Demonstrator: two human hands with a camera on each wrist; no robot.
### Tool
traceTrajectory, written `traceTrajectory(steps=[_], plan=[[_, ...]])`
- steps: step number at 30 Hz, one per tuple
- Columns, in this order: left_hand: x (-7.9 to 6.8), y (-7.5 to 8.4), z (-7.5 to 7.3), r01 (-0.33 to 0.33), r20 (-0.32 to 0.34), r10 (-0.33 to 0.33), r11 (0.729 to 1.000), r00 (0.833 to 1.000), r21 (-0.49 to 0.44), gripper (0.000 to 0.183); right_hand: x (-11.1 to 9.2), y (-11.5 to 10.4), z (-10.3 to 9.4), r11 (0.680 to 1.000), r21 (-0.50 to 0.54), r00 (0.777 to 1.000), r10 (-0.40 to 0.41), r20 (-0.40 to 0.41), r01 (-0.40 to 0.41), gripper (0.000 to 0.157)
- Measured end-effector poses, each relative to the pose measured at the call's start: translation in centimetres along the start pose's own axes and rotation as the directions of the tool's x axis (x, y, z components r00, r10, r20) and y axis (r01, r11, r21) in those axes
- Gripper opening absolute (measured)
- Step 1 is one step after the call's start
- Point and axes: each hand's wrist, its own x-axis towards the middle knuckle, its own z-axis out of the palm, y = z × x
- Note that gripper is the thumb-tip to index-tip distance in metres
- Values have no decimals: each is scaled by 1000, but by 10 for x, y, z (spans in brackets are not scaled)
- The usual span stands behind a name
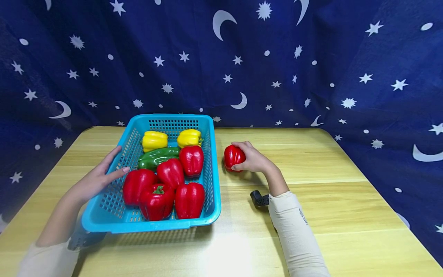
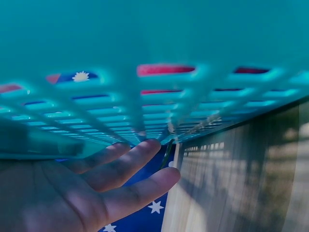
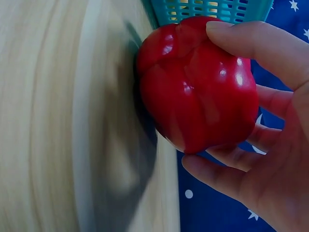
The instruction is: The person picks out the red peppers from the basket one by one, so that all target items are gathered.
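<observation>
1. Head view: a black object [image 1: 257,198] is lying just beside the right sleeve [image 1: 295,231], on the pale wooden table [image 1: 346,215].
2. Blue basket [image 1: 216,188] is standing to the left, holding five red peppers [image 1: 170,173] mostly nearer, long green produce [image 1: 157,162] midway, two yellow peppers [image 1: 154,141] at the far end.
3. Left hand [image 1: 97,180] is resting at its left rim, fingers loosely spread, thumb lying over.
4. Right hand [image 1: 255,158] is gripping a lone red pepper [image 1: 232,157], thumb nearer, fingers beyond; the pepper is sitting left of the palm, outside the basket, whose side wall is standing between. Table contact: cannot tell.
5. Starry blue curtain [image 1: 194,73] is hanging behind.
</observation>
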Motion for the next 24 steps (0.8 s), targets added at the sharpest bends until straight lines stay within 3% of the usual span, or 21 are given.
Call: traceTrajectory(steps=[24], plan=[[-1,0,0,4,0,-4,1000,1000,5,80,-9,4,-13,999,46,996,26,83,-30,83]])
